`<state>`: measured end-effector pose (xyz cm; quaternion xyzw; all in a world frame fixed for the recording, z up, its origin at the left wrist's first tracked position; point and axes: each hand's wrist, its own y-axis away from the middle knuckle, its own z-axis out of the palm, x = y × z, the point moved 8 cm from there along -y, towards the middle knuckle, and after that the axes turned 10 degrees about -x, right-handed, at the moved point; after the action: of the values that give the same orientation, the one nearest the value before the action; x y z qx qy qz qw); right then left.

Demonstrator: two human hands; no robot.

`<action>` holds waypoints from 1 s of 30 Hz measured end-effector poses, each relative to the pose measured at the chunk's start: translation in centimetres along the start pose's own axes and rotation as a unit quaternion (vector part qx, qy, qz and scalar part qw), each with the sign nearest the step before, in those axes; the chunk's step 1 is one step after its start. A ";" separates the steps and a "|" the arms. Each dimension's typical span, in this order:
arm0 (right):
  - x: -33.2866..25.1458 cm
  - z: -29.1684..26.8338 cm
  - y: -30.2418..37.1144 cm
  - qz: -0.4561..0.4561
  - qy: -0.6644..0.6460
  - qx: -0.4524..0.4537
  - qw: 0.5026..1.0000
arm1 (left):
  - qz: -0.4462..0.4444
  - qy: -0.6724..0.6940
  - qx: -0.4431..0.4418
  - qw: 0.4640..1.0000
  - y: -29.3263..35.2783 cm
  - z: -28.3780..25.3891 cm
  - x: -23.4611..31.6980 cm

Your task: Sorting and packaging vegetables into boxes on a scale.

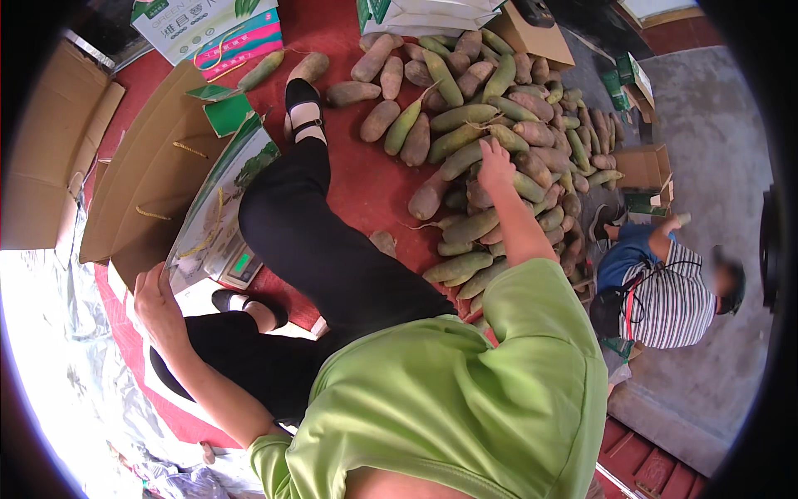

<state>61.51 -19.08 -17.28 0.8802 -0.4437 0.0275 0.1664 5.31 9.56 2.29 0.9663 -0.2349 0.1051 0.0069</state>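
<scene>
Red floor [366,187]: slanted radish [460,160] is seen just left of half-curled right hand [496,168], carton [204,214] rim by curled left hand [158,309]; grips unclear.

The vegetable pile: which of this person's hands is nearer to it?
Right. The right hand is right at the vegetable pile; the left hand is away from it, at the edge of the open cardboard box.
</scene>
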 end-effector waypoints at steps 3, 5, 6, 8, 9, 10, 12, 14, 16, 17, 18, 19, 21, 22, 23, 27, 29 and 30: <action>3.9 2.9 0.9 -0.036 0.035 0.039 0.998 | 0.005 0.003 0.000 1.000 -0.2 0.1 0.6; 4.2 3.6 1.3 -0.034 0.039 0.001 0.999 | -0.005 0.006 0.003 1.000 -0.1 0.0 0.3; 4.3 3.9 1.4 -0.026 0.046 -0.037 0.998 | -0.010 0.005 0.004 1.000 -0.1 -0.2 0.3; 4.3 3.4 1.2 -0.019 0.067 -0.042 0.997 | -0.061 -0.001 -0.044 0.997 -0.2 0.2 -0.3; 4.4 3.2 1.1 -0.006 0.088 -0.048 0.995 | -0.066 -0.003 -0.042 0.997 -0.1 0.2 -0.4; 4.2 3.2 1.0 -0.012 0.089 -0.046 0.995 | -0.069 -0.005 -0.037 0.997 0.0 0.2 -0.6; 4.0 3.1 0.6 -0.012 0.075 -0.046 0.996 | -0.082 -0.010 -0.028 0.996 0.1 0.0 -0.7; 4.0 2.7 0.5 -0.010 0.070 -0.042 0.997 | -0.059 0.023 -0.013 0.998 0.2 -0.5 0.2; 4.0 3.4 -0.2 -0.033 0.058 -0.048 0.997 | -0.077 0.007 -0.030 0.997 0.4 -0.4 -0.5; 4.4 3.8 -0.2 -0.028 0.071 -0.061 0.995 | -0.058 -0.006 -0.017 0.998 0.2 -0.5 -0.3; 4.9 3.8 -0.1 -0.023 0.059 -0.037 0.997 | -0.071 0.004 -0.021 0.997 0.1 -0.2 -0.5; 4.9 3.6 -0.2 0.002 0.012 -0.062 0.998 | -0.084 -0.005 -0.020 0.996 0.1 -0.3 -0.4; 4.9 2.3 -0.2 -0.016 -0.074 -0.015 0.997 | -0.080 -0.017 -0.019 0.996 0.2 -0.4 -0.4; 6.3 2.3 -1.0 -0.043 -0.107 0.001 0.993 | -0.079 -0.017 -0.019 0.997 0.1 -0.4 -0.1; 7.3 2.4 -2.0 -0.070 -0.141 0.017 0.987 | -0.075 -0.021 -0.016 0.997 -0.1 -0.4 0.0; 5.3 -2.6 -2.9 -0.136 -0.255 0.048 0.956 | -0.081 -0.039 -0.017 0.996 0.8 -1.1 -0.4; 5.3 -6.1 -3.3 -0.194 -0.281 0.106 0.934 | -0.071 -0.038 -0.025 0.996 0.6 -0.8 -0.4; 5.0 -7.4 -3.3 -0.198 -0.280 0.107 0.933 | -0.074 -0.037 -0.022 0.996 0.6 -0.9 -0.4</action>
<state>67.92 -18.81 -10.25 0.9348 -0.2836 -0.2059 -0.0581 4.52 9.27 3.03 0.9839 -0.1648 0.0632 0.0272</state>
